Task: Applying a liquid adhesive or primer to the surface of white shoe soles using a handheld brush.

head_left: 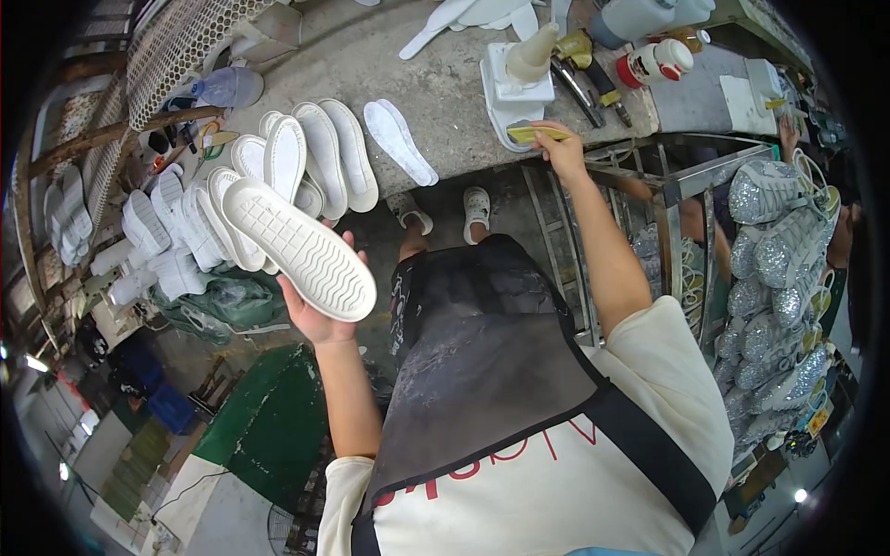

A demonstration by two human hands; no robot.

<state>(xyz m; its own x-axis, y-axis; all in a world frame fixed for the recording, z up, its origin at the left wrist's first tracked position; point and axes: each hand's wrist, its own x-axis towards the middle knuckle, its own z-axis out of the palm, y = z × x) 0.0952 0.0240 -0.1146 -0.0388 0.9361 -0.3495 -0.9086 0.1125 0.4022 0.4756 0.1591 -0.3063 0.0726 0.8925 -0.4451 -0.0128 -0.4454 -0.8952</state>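
Observation:
My left hand (324, 321) is closed around a white shoe sole (298, 248), whose grooved tread faces up. Over the front edge of the bench, my right hand (562, 153) pinches a yellow-handled brush (535, 135). The brush's tip lies at a white sole-shaped dish (495, 109), and its bristles are hard to make out. On the dish stands a white container with a cone-shaped top (532, 57). Several more white soles (344, 153) lie on the bench beyond my left hand, partly overlapping. Nearer the middle is a pair of white insoles (399, 139).
A yellow-and-black heat gun or similar power tool (590, 65) and a red-and-white bottle (654, 63) are at the back right of the grey bench (389, 65). Glittery silver shoes (777, 255) fill a rack at right. White soles (162, 227) pile up at left.

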